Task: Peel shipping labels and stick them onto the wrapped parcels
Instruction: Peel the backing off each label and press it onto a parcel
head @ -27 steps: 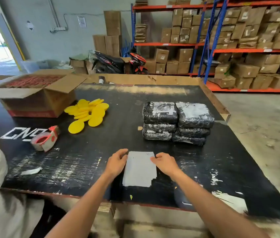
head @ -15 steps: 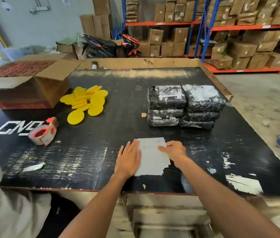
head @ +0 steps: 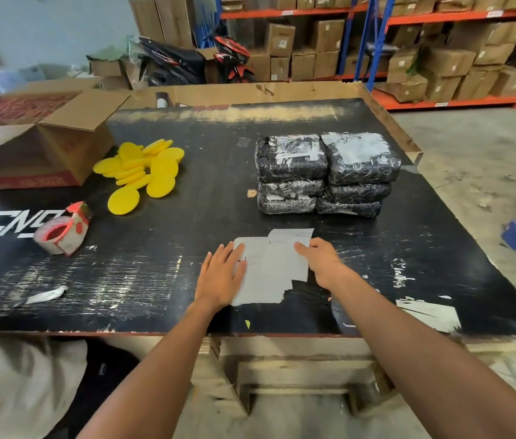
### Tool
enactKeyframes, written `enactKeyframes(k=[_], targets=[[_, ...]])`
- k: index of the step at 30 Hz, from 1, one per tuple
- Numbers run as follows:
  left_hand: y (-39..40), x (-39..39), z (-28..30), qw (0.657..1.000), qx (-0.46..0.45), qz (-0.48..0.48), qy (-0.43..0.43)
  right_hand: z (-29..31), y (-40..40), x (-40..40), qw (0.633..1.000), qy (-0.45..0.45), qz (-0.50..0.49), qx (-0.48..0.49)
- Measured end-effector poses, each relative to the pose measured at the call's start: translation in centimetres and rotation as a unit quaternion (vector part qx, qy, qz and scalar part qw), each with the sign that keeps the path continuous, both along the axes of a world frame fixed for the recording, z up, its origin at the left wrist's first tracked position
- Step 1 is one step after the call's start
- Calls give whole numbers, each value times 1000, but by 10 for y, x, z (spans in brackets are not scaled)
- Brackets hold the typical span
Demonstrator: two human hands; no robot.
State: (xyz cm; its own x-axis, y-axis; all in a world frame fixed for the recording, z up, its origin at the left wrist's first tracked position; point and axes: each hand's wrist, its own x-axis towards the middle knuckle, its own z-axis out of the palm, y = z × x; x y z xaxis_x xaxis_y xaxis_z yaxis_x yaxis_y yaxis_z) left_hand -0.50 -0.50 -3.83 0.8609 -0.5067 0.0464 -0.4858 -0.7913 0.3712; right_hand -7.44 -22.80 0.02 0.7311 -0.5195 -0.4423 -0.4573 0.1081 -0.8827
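White paper is what I watch from the head camera, the only view I have: a fanned stack of shipping-label sheets (head: 269, 267) lies on the scuffed black table top (head: 187, 137), near its front edge. My left hand (head: 222, 275) lies flat on the stack's left side, fingers straight, I judge to pin the sheets so they don't slide. My right hand (head: 321, 259) curls at the far right corner and pinches the top sheet there, where a label would start to lift. Beyond the labels, well apart from them, stand the black plastic-wrapped parcels (head: 326, 172), two piles side by side, within reach for sticking; both top ones already carry white labels. Left of the labels sit a red tape dispenser (head: 62, 231), a heap of yellow discs (head: 142, 172) and an open cardboard box (head: 38, 144).
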Motion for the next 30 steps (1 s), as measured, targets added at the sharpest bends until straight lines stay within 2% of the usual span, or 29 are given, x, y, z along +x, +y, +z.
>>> enactKeyframes(k=[4,6,8,9,10,12,14,16,17,18,23,26,30], targets=[[-6,2,12,998,-11,39,50,12,-27,-19,995,-57,3,87],[-17,-1,21,998,-12,61,13,17,-43,-27,991,-81,25,106],[-35,-9,36,994,-79,64,-40,21,-58,-33,985,-103,61,125],[-50,-18,46,988,-135,61,-35,25,-67,-37,982,-113,80,131],[-62,-26,56,978,-201,62,6,28,-70,-38,978,-125,95,135],[-92,-44,75,928,-321,73,174,33,-79,-42,971,-150,127,136],[-118,-55,87,835,-417,76,350,39,-87,-46,966,-166,158,118],[-136,-58,84,766,-488,75,412,42,-98,-51,965,-161,196,66],[-142,-59,82,752,-508,77,413,43,-101,-53,964,-155,213,35],[-147,-60,80,749,-519,86,403,43,-106,-55,962,-151,226,7],[-158,-61,75,789,-486,98,363,35,-115,-61,961,-166,207,-80],[-157,-61,75,792,-486,107,355,33,-114,-58,960,-181,190,-100],[-151,-51,87,786,-503,100,346,39,-109,-53,949,-188,219,-126]])
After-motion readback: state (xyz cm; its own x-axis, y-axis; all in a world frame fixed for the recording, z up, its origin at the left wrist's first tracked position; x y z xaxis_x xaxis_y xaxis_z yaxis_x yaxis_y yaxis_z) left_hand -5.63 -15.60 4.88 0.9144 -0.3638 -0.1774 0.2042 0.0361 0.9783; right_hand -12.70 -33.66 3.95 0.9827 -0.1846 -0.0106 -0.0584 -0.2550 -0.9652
